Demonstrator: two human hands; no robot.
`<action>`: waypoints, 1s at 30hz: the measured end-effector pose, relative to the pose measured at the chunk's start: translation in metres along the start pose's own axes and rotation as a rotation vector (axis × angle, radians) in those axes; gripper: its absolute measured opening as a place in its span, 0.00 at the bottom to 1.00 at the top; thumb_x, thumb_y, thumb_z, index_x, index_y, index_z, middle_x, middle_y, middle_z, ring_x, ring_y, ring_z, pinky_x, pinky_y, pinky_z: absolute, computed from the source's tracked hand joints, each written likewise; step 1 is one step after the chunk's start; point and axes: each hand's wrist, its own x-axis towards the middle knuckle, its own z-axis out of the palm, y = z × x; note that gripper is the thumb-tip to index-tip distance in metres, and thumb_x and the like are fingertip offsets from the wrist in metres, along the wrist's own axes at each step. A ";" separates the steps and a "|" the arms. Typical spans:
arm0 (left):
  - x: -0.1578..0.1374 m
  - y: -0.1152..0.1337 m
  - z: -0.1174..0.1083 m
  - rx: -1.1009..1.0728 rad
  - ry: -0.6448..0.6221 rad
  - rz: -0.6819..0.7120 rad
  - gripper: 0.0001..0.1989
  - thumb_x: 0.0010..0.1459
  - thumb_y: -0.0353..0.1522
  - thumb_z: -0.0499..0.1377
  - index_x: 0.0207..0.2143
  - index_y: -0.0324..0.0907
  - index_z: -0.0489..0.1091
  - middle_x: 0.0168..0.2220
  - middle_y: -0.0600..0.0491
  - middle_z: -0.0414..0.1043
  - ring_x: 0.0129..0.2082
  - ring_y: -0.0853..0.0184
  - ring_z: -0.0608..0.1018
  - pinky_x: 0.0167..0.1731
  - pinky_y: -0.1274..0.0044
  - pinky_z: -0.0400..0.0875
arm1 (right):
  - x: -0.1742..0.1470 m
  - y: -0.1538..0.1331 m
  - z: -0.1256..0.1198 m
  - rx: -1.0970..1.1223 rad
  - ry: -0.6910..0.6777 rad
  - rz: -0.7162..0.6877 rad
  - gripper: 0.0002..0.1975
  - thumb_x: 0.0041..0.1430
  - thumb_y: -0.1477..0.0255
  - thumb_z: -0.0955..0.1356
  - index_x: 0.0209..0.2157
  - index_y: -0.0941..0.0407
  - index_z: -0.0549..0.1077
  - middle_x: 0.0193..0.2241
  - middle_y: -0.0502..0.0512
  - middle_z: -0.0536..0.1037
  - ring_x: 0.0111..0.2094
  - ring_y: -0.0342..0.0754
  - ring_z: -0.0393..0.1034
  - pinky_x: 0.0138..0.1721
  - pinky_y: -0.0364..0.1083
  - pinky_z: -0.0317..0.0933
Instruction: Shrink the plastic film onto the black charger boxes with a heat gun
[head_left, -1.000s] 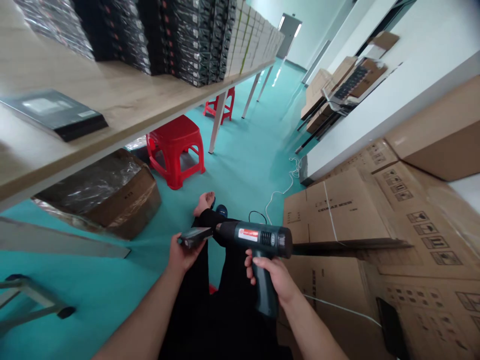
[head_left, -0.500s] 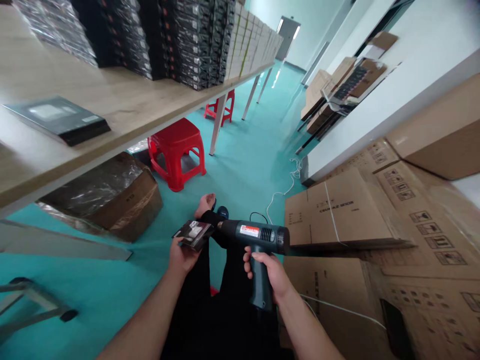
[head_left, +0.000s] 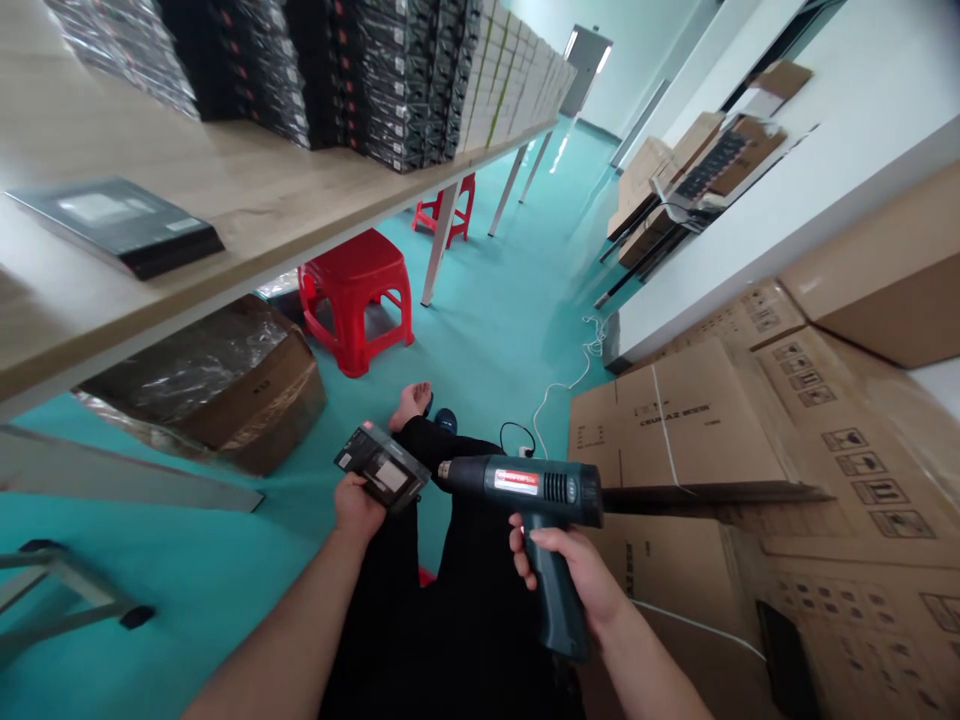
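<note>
The left hand (head_left: 360,510) grips a dark box (head_left: 386,468) beside the heat gun (head_left: 541,506) clasped in the right hand (head_left: 576,562); the red-and-white label (head_left: 517,481) is illegible. Open floor (head_left: 495,335) separates table (head_left: 277,200) edge, left, from cartons (head_left: 675,425), right.

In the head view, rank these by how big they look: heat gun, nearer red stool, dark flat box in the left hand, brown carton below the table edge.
1. Brown carton
2. Heat gun and nearer red stool: too alike to rank; the gun is closer to the camera
3. Dark flat box
</note>
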 end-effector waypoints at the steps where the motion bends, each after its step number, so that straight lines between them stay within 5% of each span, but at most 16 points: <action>1: 0.000 0.000 -0.001 -0.001 -0.010 -0.011 0.19 0.34 0.24 0.51 0.34 0.37 0.71 0.29 0.47 0.75 0.30 0.59 0.78 0.34 0.68 0.75 | -0.003 0.000 -0.001 -0.012 -0.001 0.004 0.14 0.53 0.70 0.66 0.41 0.60 0.73 0.31 0.57 0.76 0.26 0.46 0.70 0.24 0.43 0.62; 25: -0.002 -0.002 -0.002 0.101 0.038 -0.097 0.11 0.38 0.26 0.50 0.27 0.39 0.67 0.22 0.49 0.71 0.22 0.61 0.75 0.25 0.69 0.74 | -0.024 0.004 0.005 -0.182 -0.152 0.074 0.15 0.52 0.72 0.67 0.42 0.60 0.74 0.33 0.58 0.76 0.26 0.46 0.70 0.24 0.44 0.63; 30: -0.005 -0.002 0.000 0.120 0.041 -0.139 0.12 0.37 0.27 0.51 0.28 0.37 0.67 0.22 0.49 0.71 0.21 0.62 0.75 0.26 0.69 0.73 | -0.025 0.006 0.000 -0.218 0.002 0.021 0.14 0.53 0.71 0.67 0.42 0.59 0.74 0.31 0.57 0.75 0.26 0.45 0.69 0.24 0.43 0.63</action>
